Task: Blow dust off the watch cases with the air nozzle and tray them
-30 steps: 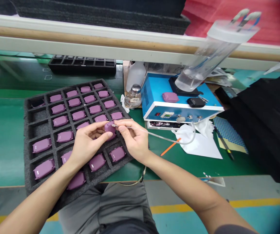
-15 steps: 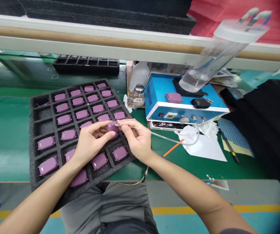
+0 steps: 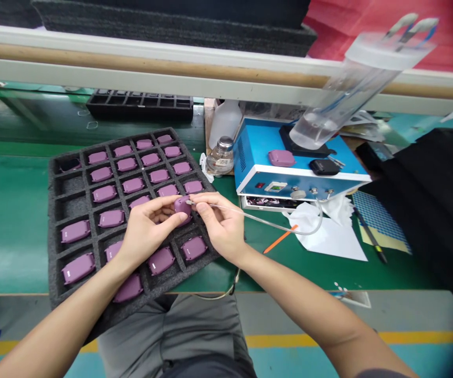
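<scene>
My left hand (image 3: 151, 226) is closed on a small purple watch case (image 3: 181, 206), held tilted above the tray. Pinched in my right hand (image 3: 222, 226) is the end of a clear thin tube (image 3: 265, 221); its small metallic tip (image 3: 189, 202) meets the near side of the case. Whether the tip sits inside a hole cannot be made out. Beneath both hands lies a dark grey foam tray (image 3: 51, 210) with rows of compartments. Most visible compartments hold purple watch cases like this one (image 3: 75, 231); two at the left hold none. My left hand covers part of the tray.
The tube runs to a blue box (image 3: 257, 144) carrying a clear cylinder (image 3: 344, 89), a purple case (image 3: 282, 158) and a black case (image 3: 324, 167). Nearby are a glass bottle (image 3: 221, 157), an orange stick (image 3: 279, 240), white paper (image 3: 336, 242), a pen (image 3: 371, 239) and a black tray (image 3: 139, 111).
</scene>
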### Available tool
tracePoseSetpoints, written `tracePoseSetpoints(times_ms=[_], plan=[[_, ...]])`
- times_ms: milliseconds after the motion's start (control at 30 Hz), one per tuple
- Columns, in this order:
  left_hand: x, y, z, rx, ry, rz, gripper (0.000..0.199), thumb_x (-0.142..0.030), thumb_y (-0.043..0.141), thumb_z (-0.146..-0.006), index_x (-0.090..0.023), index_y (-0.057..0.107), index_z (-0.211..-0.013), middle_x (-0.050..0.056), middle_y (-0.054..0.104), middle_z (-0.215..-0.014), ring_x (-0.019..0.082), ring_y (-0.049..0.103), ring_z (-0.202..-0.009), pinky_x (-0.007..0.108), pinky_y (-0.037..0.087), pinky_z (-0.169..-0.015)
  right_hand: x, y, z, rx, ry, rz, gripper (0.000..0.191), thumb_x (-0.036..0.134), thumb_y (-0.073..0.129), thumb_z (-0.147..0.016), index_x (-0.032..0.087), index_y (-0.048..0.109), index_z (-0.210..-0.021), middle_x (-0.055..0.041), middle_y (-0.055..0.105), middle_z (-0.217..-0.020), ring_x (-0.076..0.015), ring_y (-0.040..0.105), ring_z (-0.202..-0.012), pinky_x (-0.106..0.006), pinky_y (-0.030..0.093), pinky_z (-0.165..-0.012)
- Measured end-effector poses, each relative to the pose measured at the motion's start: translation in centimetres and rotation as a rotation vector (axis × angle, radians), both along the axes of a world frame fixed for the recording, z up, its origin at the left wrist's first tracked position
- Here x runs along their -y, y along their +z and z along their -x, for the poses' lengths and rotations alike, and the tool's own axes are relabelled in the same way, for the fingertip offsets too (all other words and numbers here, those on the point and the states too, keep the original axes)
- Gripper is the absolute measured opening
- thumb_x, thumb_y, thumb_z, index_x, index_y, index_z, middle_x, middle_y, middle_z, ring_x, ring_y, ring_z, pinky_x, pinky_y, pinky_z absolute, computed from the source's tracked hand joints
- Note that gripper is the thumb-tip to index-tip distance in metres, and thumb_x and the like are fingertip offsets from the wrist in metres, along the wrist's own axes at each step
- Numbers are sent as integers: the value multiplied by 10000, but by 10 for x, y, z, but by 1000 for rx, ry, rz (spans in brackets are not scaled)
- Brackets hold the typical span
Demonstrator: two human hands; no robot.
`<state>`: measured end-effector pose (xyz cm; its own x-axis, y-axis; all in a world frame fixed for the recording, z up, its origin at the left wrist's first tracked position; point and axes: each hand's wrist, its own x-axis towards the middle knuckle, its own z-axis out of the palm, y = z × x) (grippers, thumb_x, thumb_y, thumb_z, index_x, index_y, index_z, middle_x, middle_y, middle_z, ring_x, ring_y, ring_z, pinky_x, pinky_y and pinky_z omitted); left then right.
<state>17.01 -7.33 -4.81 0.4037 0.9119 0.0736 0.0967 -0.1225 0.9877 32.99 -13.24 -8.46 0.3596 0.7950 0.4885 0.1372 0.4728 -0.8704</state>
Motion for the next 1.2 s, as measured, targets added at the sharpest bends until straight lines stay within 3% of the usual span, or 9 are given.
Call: tracePoseSetpoints(times_ms=[533,767,900,1033,1133,1200], plan=[[0,1,1,-20,1,-9,447,-344,905,-691,-161,809,-1087,69,802,-913,167,719,-758,257,604,-705,0,2,1,-40,21,4,162,367,649,-985,244,754,-993,-52,763,-1043,-176,732,-985,-306,648,-847],[-2,-7,1,-33,-9,-37,457,-355,884,-713,-150,793,-1112,73,800,-918,180,726,-766,282,603,-721,0,1,-1,10,1,-22,145,329,639,-990,237,750,-1001,-50,766,-1045,-172,737,-986,-298,643,-841],[7,6,6,-116,-4,-133,443,-297,810,-773,-124,752,-1177,88,793,-946,181,726,-793,281,590,-734,10,1,1,19,-49,-30,128,289,650,-984,226,761,-995,-57,775,-1017,-187,748,-964,-334,634,-873],[-13,39,42,-274,13,-316,343,-240,713,-820,-139,730,-1147,93,779,-1006,191,718,-863,295,577,-791,15,-2,3,12,-93,2,130,303,671,-971,215,767,-970,-60,779,-981,-195,754,-907,-349,644,-836],[-48,61,94,-591,110,-448,310,-209,620,-842,-149,755,-1114,105,781,-1075,234,709,-952,360,553,-886,17,-4,4,17,-76,39,145,322,679,-967,208,769,-973,-58,778,-986,-179,750,-866,-337,649,-815],[-70,64,130,-823,153,-434,329,-197,580,-828,-147,776,-1087,111,783,-1110,268,702,-999,401,532,-943,18,-3,4,17,-77,57,147,322,684,-963,206,773,-981,-57,778,-991,-164,747,-837,-319,647,-803]])
